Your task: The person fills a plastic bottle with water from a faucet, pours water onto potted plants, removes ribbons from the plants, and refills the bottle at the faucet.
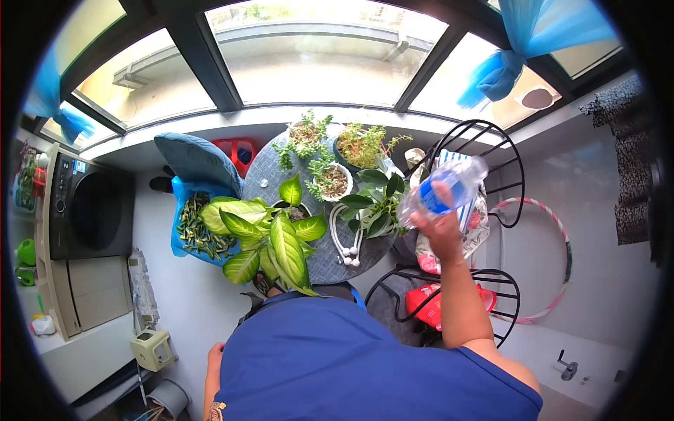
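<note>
My right hand (444,226) is wrapped round a clear plastic bottle (466,175) with a blue label. The bottle is held tilted above the right side of a round grey table (333,270). Just left of it stands a dark-leaved potted plant (379,200), with a white cord with beads (345,251) beside it on the table. A large plant with yellow-green leaves (284,242) spreads over the table's near left side. Low at my left side, my left hand (215,353) shows only in part; its fingers are mostly hidden by my blue shirt.
Succulents in white pots (333,184) and a feathery green plant (361,146) stand at the table's back. Black-framed chairs (516,165) and a pink-striped hoop (564,242) are on the right. A blue-cushioned chair (199,160) holds a bag of green pieces (203,228). A washing machine (91,203) stands left.
</note>
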`<state>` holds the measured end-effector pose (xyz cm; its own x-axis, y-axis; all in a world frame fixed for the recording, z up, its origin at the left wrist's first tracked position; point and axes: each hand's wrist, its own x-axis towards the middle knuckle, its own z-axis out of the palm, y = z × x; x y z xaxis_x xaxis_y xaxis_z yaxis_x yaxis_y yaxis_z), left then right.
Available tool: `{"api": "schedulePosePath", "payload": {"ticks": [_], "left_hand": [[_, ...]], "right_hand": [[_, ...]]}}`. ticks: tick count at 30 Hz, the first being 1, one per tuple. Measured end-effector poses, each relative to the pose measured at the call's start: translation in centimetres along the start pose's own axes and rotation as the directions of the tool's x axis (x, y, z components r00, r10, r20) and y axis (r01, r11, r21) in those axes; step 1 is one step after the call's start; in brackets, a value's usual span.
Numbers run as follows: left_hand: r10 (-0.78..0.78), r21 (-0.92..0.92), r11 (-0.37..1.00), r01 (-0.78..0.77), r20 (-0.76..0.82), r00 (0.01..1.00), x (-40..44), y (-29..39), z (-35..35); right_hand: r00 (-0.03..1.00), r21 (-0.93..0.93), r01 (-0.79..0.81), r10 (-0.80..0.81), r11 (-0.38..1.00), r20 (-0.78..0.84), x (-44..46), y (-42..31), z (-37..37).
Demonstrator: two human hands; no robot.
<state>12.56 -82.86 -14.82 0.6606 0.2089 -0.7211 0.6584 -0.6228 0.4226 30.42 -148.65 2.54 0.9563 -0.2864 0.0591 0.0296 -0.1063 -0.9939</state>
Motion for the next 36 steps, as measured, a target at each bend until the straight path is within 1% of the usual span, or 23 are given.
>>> {"api": "schedulePosePath", "payload": {"ticks": [2, 3, 4, 5, 6, 8, 10, 11, 12, 14, 15, 16, 18, 22, 23, 26, 30, 33, 36], "left_hand": [[0.009, 0.017, 1.000, -0.009, 0.010, 1.000, 0.5, 0.2, -0.3], [0.001, 0.003, 1.000, -0.001, 0.015, 1.000, 1.1, -0.5, -0.2], [-0.007, -0.013, 1.000, 0.008, 0.020, 1.000, 1.5, -0.9, -0.1], [-0.004, -0.015, 1.000, 0.005, 0.023, 1.000, 1.6, -1.0, -0.2], [-0.004, -0.025, 1.000, 0.004, 0.022, 1.000, 1.5, -1.0, -0.3], [0.005, -0.025, 1.000, -0.004, 0.019, 1.000, 1.6, -1.0, -0.9], [0.009, -0.022, 1.000, -0.009, 0.018, 1.000, 1.4, -1.4, -1.3], [0.007, -0.016, 1.000, -0.006, 0.018, 1.000, 1.3, -1.6, -1.5], [0.004, -0.011, 1.000, -0.004, 0.015, 1.000, 1.2, -2.1, -1.7], [-0.006, -0.005, 1.000, 0.006, 0.012, 1.000, 0.8, -2.6, -2.1], [-0.009, 0.003, 1.000, 0.009, 0.009, 1.000, 0.7, -2.9, -2.2], [-0.018, 0.008, 1.000, 0.018, 0.009, 1.000, 0.6, -3.1, -2.2], [-0.032, 0.016, 0.999, 0.032, 0.007, 0.999, 0.4, -3.2, -2.3], [-0.048, 0.029, 0.998, 0.048, -0.002, 0.999, -0.1, -3.1, -2.6], [-0.052, 0.030, 0.998, 0.052, -0.003, 0.999, -0.3, -3.2, -2.6], [-0.059, 0.033, 0.998, 0.060, -0.011, 0.998, -0.5, -3.3, -2.9], [-0.061, 0.035, 0.997, 0.062, -0.020, 0.998, -0.8, -3.3, -3.0], [-0.057, 0.042, 0.997, 0.058, -0.014, 0.998, -1.0, -3.2, -2.5], [-0.048, 0.042, 0.998, 0.049, -0.022, 0.999, -1.0, -2.9, -2.7]], "right_hand": [[0.988, 0.074, -0.149, 0.147, 0.986, 0.040, -2.3, 1.6, 2.1], [0.985, 0.024, -0.168, 0.167, 0.985, 0.044, -3.4, 1.8, 3.4], [0.984, 0.033, -0.177, 0.177, 0.984, 0.010, -4.8, 3.0, 4.7], [0.971, -0.007, -0.237, 0.237, 0.971, 0.041, -5.7, 4.6, 5.5], [0.963, -0.174, -0.249, 0.262, 0.953, 0.059, -6.6, 5.1, 6.3], [0.928, -0.158, -0.366, 0.373, 0.917, 0.018, -8.8, 7.3, 8.2], [0.912, -0.240, -0.386, 0.408, 0.891, 0.048, -9.7, 8.9, 9.6], [0.933, -0.287, -0.339, 0.360, 0.896, 0.023, -10.3, 10.9, 10.3], [0.932, -0.281, -0.341, 0.361, 0.897, 0.020, -10.3, 12.0, 10.8], [0.868, -0.428, -0.459, 0.495, 0.778, -0.030, -10.3, 14.1, 11.6], [0.847, -0.489, -0.482, 0.529, 0.727, -0.049, -10.0, 14.9, 12.0], [0.848, -0.486, -0.482, 0.527, 0.729, -0.050, -9.5, 15.6, 12.4], [0.807, -0.491, -0.549, 0.583, 0.676, -0.098, -8.8, 17.2, 13.1], [0.806, -0.517, -0.558, 0.572, 0.649, -0.153, -7.3, 20.4, 13.9], [0.789, -0.506, -0.583, 0.593, 0.636, -0.164, -6.8, 20.5, 14.0], [0.779, -0.517, -0.595, 0.598, 0.615, -0.186, -6.0, 20.6, 14.1], [0.757, -0.528, -0.618, 0.622, 0.582, -0.201, -5.6, 20.8, 13.9], [0.760, -0.518, -0.610, 0.628, 0.600, -0.168, -5.6, 21.0, 13.7], [0.773, -0.528, -0.595, 0.611, 0.606, -0.169, -5.9, 21.1, 13.6]]}}
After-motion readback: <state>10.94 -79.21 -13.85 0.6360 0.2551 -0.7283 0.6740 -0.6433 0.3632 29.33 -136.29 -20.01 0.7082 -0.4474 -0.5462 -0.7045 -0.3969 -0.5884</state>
